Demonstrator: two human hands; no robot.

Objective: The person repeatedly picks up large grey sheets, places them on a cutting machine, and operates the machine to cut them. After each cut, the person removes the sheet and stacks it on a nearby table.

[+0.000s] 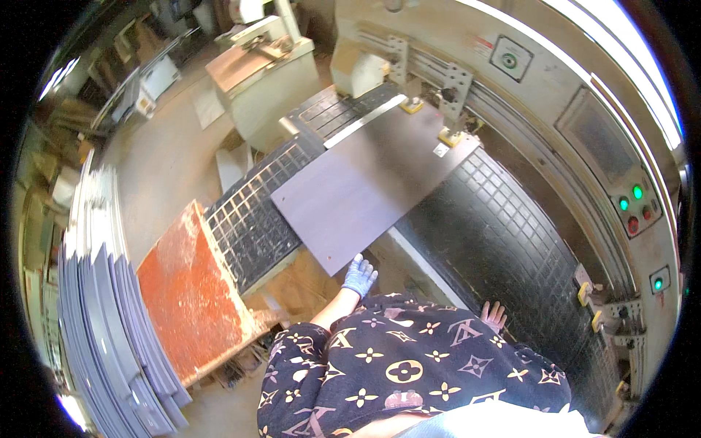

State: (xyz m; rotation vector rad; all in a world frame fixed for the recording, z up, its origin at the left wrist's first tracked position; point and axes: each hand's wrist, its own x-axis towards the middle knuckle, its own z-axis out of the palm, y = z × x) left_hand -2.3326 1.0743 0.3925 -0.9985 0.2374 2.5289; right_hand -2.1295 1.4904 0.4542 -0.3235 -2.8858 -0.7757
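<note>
A flat grey-lilac panel (pixel 343 197) lies across the machine's black bed, its far end under yellow-tipped clamps (pixel 449 137). Small holes show near its corners, and a little white label (pixel 440 150) sits by the far right edge. My left hand (pixel 360 277), in a light blue glove, has its fingers apart at the panel's near corner; whether the fingertips touch the edge I cannot tell. On the right, my right hand (pixel 494 315) rests with fingers spread on the ribbed black bed (pixel 504 241), holding nothing. My sleeve partly hides it.
A stack of grey panels (pixel 117 336) stands at the left, beside a worn orange-red board (pixel 186 292). The machine's control panel (pixel 631 208) with lit green buttons is on the right. More clamps (pixel 590 306) sit along the rail. Beyond stands a beige machine cabinet (pixel 270 95).
</note>
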